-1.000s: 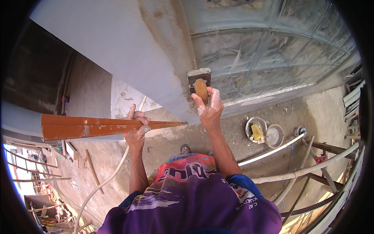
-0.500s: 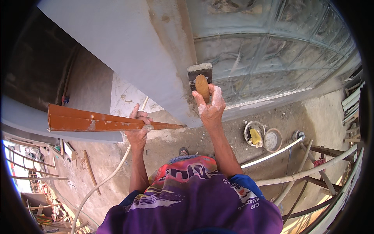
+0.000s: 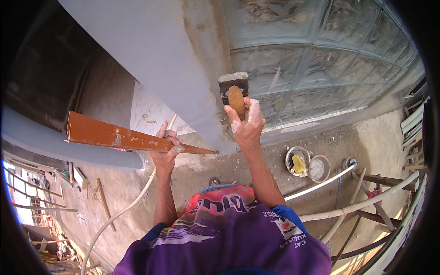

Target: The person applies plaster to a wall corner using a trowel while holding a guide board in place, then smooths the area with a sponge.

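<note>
My left hand (image 3: 164, 157) is closed around a long orange-brown angled strip (image 3: 106, 137), which tapers in the view down to the foot of the grey column (image 3: 137, 43). Spots of pale paste mark the strip. Between thumb and fingers, my right hand (image 3: 250, 126) grips the wooden handle of a flat dark putty knife (image 3: 235, 96). A thick band of whitish paste lies along the blade's far edge, close to the column's brownish right-hand edge. White paste also coats my right fingers; whether the blade touches the wall cannot be told.
A glass-block wall (image 3: 284, 64) adjoins the column on the right. On the floor stand a white bucket (image 3: 293, 169) with a yellow piece inside and a round tub (image 3: 319, 166). Poles (image 3: 362, 199) stand at lower right; a pale hose (image 3: 121, 214) runs past my left arm.
The strip's wide end has shifted a little right and upward in the view. My right hand has moved slightly up and left with the putty knife; both grips look the same.
</note>
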A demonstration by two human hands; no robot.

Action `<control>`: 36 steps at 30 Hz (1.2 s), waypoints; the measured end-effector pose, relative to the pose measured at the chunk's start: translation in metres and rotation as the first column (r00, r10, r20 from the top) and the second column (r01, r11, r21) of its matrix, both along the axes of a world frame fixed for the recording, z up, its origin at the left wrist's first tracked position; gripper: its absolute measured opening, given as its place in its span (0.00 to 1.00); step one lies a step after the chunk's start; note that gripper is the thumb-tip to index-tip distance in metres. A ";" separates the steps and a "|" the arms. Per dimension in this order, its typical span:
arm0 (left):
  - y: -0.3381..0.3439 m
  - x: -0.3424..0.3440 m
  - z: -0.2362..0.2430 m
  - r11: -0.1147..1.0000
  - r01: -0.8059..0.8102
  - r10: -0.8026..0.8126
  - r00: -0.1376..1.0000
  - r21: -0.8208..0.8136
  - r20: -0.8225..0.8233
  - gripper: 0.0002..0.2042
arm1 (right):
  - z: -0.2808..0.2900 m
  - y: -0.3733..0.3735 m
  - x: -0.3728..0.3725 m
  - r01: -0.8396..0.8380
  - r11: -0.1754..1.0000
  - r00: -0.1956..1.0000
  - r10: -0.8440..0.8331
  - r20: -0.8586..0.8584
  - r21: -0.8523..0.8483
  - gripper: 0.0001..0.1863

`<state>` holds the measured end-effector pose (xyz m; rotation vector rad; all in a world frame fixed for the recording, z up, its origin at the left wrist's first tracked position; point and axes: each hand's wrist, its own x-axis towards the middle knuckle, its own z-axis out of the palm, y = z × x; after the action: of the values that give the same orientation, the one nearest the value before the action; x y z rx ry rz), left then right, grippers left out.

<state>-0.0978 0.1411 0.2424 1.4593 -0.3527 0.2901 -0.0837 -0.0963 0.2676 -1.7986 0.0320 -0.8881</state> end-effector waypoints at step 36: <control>-0.003 -0.001 0.005 0.994 -0.070 0.072 0.997 0.083 -0.013 0.38 | -0.097 0.026 -0.011 -0.160 0.965 0.959 0.102 -0.264 -0.208 0.20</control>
<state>-0.0990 0.1384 0.2477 1.5572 -0.3030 0.3239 -0.0946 -0.0702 0.1710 -2.0939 -0.0282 -0.5819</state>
